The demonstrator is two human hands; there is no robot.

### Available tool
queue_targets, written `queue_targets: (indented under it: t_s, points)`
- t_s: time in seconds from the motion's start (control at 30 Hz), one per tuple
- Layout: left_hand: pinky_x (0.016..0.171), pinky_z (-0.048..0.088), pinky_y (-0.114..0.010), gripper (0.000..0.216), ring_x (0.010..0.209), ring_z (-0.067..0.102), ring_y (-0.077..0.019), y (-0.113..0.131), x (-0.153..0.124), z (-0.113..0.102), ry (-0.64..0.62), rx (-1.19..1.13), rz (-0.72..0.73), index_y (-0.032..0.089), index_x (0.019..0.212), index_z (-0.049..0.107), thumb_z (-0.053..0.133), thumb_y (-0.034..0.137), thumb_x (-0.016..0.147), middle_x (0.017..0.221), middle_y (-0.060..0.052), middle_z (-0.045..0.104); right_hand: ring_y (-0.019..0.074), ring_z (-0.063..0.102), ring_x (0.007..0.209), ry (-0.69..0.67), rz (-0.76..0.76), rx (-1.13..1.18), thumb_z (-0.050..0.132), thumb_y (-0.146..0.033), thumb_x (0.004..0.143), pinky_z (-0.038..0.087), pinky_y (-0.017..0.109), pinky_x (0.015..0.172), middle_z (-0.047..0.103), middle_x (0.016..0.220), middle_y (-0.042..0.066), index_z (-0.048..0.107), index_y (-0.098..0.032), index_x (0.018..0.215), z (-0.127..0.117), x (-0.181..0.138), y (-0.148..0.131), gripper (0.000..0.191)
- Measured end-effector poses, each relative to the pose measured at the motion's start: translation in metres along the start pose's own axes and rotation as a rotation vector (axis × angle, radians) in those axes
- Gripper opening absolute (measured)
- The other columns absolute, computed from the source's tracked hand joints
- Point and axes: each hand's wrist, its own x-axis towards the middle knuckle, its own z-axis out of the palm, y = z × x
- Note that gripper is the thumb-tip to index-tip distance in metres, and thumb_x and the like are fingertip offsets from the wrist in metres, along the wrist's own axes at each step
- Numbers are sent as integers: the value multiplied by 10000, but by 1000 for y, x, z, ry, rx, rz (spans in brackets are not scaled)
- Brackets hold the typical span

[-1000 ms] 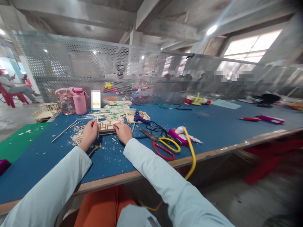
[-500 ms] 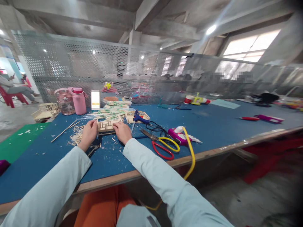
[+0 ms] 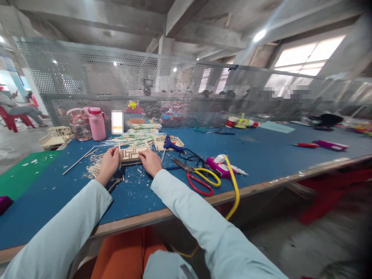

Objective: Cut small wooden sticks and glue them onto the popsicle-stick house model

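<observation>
Between my hands is a small wooden-stick frame (image 3: 130, 154) with a lattice front, held just over the blue table. My left hand (image 3: 109, 162) pinches its left end, fingers closed. At the right end, my right hand (image 3: 150, 161) grips it with thumb and fingertips. Wood chips and short offcuts (image 3: 94, 167) lie by my left hand. A blue glue gun (image 3: 173, 145) rests right of the frame, against a second stick frame (image 3: 159, 142). Scissors (image 3: 203, 181) with red and yellow handles lie nearer my right forearm.
Bundles of wooden sticks (image 3: 142, 131) lie behind the frame. A pink bottle (image 3: 97, 124) and a clear pink bottle (image 3: 80, 126) stand back left. Past the scissors are a purple tissue pack (image 3: 221, 167) and a yellow strap (image 3: 235, 186). A perforated metal screen (image 3: 116, 77) borders the table's back.
</observation>
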Motion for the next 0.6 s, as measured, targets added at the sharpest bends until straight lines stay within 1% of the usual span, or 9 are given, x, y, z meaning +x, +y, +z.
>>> queue_targets:
  t_s: [0.07, 0.13, 0.2, 0.27, 0.3, 0.33, 0.4, 0.5, 0.6]
  points:
    - [754, 454, -306, 366, 835, 592, -198, 3, 1, -4, -8, 38, 12, 125, 975, 586, 370, 357, 792, 971, -110, 645, 131, 557, 850, -4, -2, -3, 464, -294, 846, 377, 222, 714, 632, 917, 29, 651, -217, 860, 0, 0, 0, 203]
    - [777, 443, -304, 348, 847, 591, -201, 6, 4, -14, 11, 112, 30, 128, 956, 599, 401, 354, 781, 954, -103, 654, 132, 557, 849, -1, -1, -3, 463, -290, 846, 378, 222, 717, 633, 913, 29, 652, -214, 856, 1, 0, 0, 203]
    - [791, 432, -298, 340, 857, 589, -204, 5, 11, -30, 88, 197, 37, 129, 947, 611, 434, 356, 766, 945, -101, 660, 133, 559, 844, 3, 0, -2, 462, -287, 846, 379, 223, 711, 635, 910, 29, 651, -213, 851, 1, 0, 0, 204]
    - [768, 435, -292, 350, 832, 595, -205, -2, 19, -50, 164, 237, 1, 134, 946, 619, 428, 366, 767, 924, -97, 667, 136, 560, 839, 4, 1, -4, 460, -288, 845, 379, 226, 703, 634, 911, 32, 651, -213, 853, 1, 0, 0, 205]
    - [747, 439, -292, 347, 809, 599, -208, -6, 23, -60, 188, 270, -32, 136, 935, 625, 438, 369, 758, 900, -97, 672, 137, 561, 838, 3, 0, -6, 459, -287, 845, 379, 227, 700, 634, 912, 34, 651, -212, 856, 1, 0, 0, 207]
    - [732, 438, -290, 329, 797, 598, -212, -11, 26, -69, 186, 329, -40, 146, 905, 635, 464, 372, 739, 879, -92, 675, 138, 561, 838, 1, -2, -6, 458, -286, 846, 379, 227, 700, 634, 914, 35, 652, -211, 859, 1, 0, 0, 208]
    - [680, 436, -282, 264, 737, 598, -214, -21, 31, -83, 89, 464, -25, 171, 805, 654, 527, 369, 684, 795, -75, 679, 139, 560, 840, 2, -3, -6, 457, -277, 846, 378, 227, 708, 634, 913, 39, 653, -207, 861, 1, 0, 0, 209]
    - [600, 426, -264, 165, 636, 586, -201, -31, 33, -94, -84, 590, -10, 209, 655, 652, 580, 352, 618, 647, -39, 660, 141, 558, 848, 5, -4, -4, 464, -265, 843, 378, 228, 725, 636, 917, 42, 655, -204, 860, 0, 1, 0, 201]
    - [575, 425, -277, 109, 580, 575, -207, -41, 35, -101, -155, 663, -74, 229, 495, 618, 639, 331, 529, 524, -32, 616, 142, 559, 850, -2, -2, 5, 464, -257, 842, 379, 227, 739, 637, 923, 45, 655, -201, 865, -1, 1, 0, 200]
